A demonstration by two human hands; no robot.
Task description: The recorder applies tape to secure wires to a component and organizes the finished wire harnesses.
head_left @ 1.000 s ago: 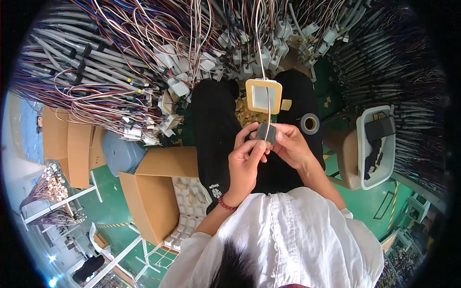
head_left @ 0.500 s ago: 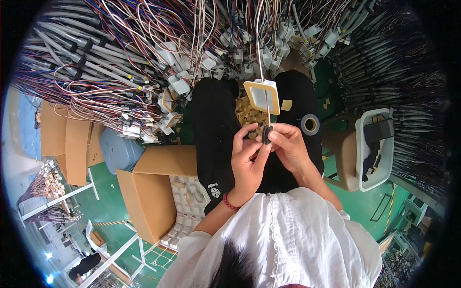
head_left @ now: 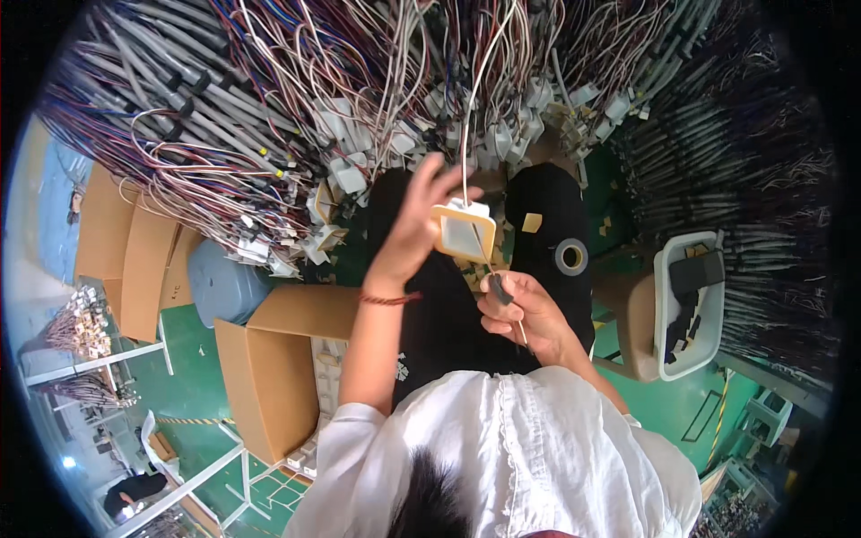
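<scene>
**A:** Since we go by size, start with the harness [head_left: 269,117]: a huge fan of coloured wires with white plugs, hung across the whole top of the view. Next comes the open box [head_left: 269,377] at lower left, then the white bin [head_left: 686,309] at right holding dark pieces, with the tape roll [head_left: 571,256] on the dark lap between bin and hands.

**B:** And the hands?

**A:** Left hand [head_left: 417,229] is raised, forearm steep, wrist bent, fingers spread; thumb and fingertips touch the left edge of the pad [head_left: 464,233], a small square with a yellow rim and grey middle. Whether it truly pinches it or only steadies it, I cannot tell. Right hand [head_left: 520,309] sits lower, near the belly, curled, and pinches a dark scrap of tape [head_left: 500,291] together with the thin white wire [head_left: 475,117].

**B:** Where does that wire run?

**A:** From the harness straight down, across the pad, through the right fingers and out below them.

**B:** So which step is this?

**A:** I judge it to be fixing the wire at the pad with tape: the piece is in the fingers, not yet laid on.

**B:** What does the next move need?

**A:** Likely the wire kept taut and the pad steady while the tape is pressed around the wire close under the pad, without sticking to the fingers
</scene>
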